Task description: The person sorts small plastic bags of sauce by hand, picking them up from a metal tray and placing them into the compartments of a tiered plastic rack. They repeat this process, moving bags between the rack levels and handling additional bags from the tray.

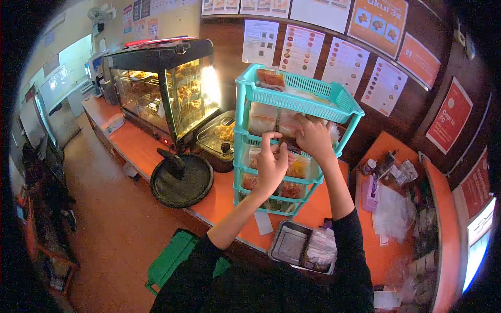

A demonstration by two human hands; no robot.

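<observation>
A turquoise plastic tiered rack (297,104) stands on the orange counter in front of me. Clear plastic packets (262,119) fill its upper shelf, and more with orange-red contents (297,168) sit on the shelves below. My right hand (315,136) reaches into the upper shelf, its fingers bent and closed on a packet (288,119) there; the fingertips are partly hidden. Lower and to the left, my left hand (274,166) is raised at the shelf's front edge. Its fingers are curled but apart, with nothing visible in them.
A lit glass food warmer (167,96) stands left of the rack, beside a lidded tray of fried food (218,138). Nearer are a black stone mortar (182,182) and a metal tray (292,245) with packets. Plastic bags (391,214) lie right; a green bin (172,258) is below.
</observation>
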